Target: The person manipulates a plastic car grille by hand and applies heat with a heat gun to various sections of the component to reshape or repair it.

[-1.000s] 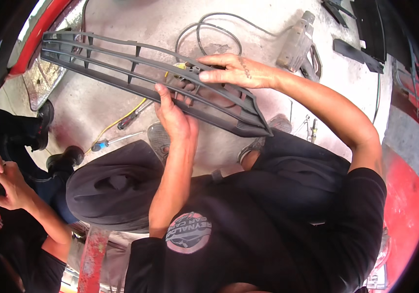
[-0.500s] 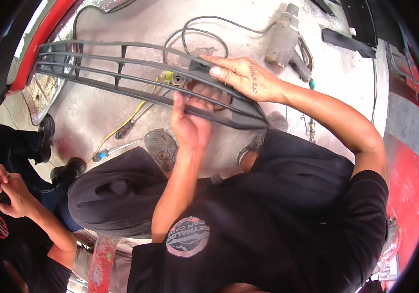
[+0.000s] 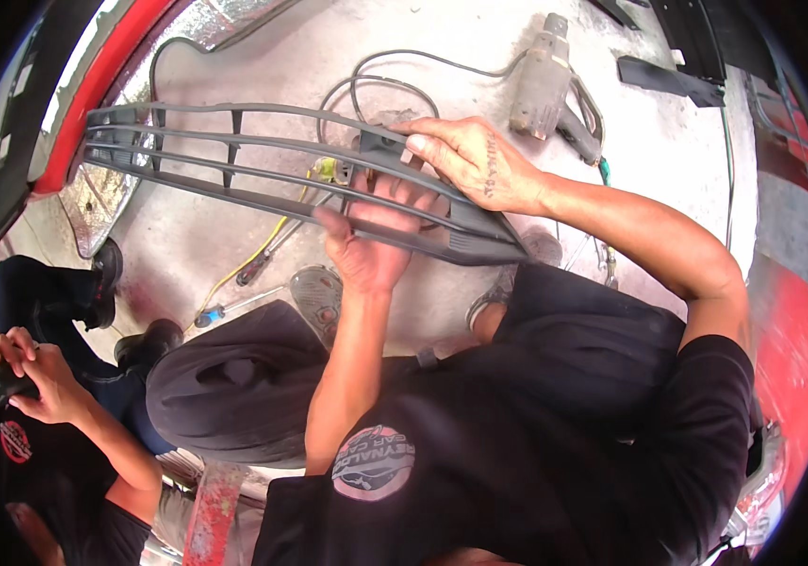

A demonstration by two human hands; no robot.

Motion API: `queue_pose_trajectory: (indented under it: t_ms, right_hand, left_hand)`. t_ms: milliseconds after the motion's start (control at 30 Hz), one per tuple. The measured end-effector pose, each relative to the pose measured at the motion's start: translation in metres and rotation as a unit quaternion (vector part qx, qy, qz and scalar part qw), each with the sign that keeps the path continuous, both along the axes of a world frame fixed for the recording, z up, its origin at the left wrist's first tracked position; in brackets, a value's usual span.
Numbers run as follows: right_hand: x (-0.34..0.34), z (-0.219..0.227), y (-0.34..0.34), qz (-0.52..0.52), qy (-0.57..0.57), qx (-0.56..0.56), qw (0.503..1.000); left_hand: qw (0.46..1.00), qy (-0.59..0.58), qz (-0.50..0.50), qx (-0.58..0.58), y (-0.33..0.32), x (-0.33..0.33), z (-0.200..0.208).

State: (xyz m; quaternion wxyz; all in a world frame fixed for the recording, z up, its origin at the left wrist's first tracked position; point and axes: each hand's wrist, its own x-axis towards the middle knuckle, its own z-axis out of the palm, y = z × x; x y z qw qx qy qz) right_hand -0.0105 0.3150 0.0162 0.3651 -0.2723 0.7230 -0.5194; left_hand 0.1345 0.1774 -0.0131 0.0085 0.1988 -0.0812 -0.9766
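Note:
A long black plastic car grille with several slim bars lies across my hands, its narrow far end at the left and its solid pointed end above my lap. My left hand cups it from below. Its thumb is by the near bar, slightly blurred, and its fingers show behind the bars. My right hand grips the far edge close to the solid end, thumb on top and the other fingers partly hidden. The grille's left end appears beside a red car body part; whether they touch I cannot tell.
Beyond my right hand, a grey heat gun rests on the floor with its black cord looping left. Screwdrivers lie near my left foot. Black trim pieces are at the far right. A co-worker's hands hold a small dark device at left.
The grille, my hands and the surroundings sit slightly lower and further right in the picture. My left hand's fingers have shifted behind the bars and its thumb has moved. Both hands keep the grille.

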Motion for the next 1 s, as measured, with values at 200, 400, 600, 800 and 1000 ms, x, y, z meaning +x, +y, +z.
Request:
queue_pose_trajectory:
  t_ms: [200,400,600,800,1000]
  right_hand:
    - [-0.008,0.009,0.003,-0.002,-0.076,0.051,0.996]
    - [0.012,0.003,0.005,0.023,-0.103,0.039,0.994]
    - [0.036,0.01,0.03,-0.031,-0.187,0.059,0.98]
    - [0.054,0.003,0.038,-0.09,-0.118,0.104,0.983]
    - [0.05,-0.005,0.046,-0.11,-0.058,0.122,0.985]
  left_hand:
    - [0.993,0.028,0.025,0.112,-0.015,0.002,-0.009]
    - [0.992,0.007,0.046,0.118,-0.01,-0.016,-0.029]
    - [0.989,-0.098,0.071,0.079,-0.026,-0.023,-0.056]
    - [0.993,-0.036,0.02,0.109,-0.027,-0.03,-0.063]
    - [0.996,0.018,0.023,0.08,-0.008,-0.021,-0.064]
